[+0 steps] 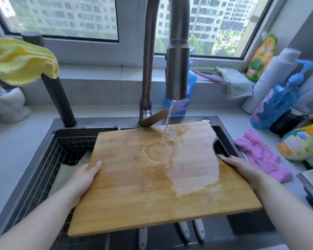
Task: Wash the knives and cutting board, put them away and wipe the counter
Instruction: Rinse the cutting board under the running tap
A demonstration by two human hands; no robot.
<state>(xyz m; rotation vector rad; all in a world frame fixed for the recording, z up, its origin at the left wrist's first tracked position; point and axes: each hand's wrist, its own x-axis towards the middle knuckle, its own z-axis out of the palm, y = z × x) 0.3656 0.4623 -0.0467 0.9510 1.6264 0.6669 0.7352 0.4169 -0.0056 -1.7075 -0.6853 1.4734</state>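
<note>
Holding a bamboo cutting board (161,177) level over the sink (98,122), the person keeps it under the faucet spout (177,69). A thin stream of water (167,123) lands on the far half and spreads in rings, then as a sheet toward the near right.

The left hand (83,177) grips the left edge with its thumb on top and its fingers out of sight below. The right hand (242,168) grips the right edge just beside the handle cutout (220,147), fingers wrapped over the rim.

The board looks stiff and broad, probably of some weight, and its wet surface is likely slick. A two-edge hold like this one seems safest. The cutout would give a surer one-handed grip for tilting it to drain.

Pale knife handles (184,230) poke out from under the near edge, lying in the sink with their blades hidden. They should be lifted by the handles only.

Counted:
- one board
- three knife handles showing
- one wire basket (58,152) in the left of the sink
- a yellow cloth (20,60) draped at the left
- a pink cloth (264,156) on the counter at the right
- two blue bottles, one behind the spout (191,82) and one with a pump (278,100)
</note>
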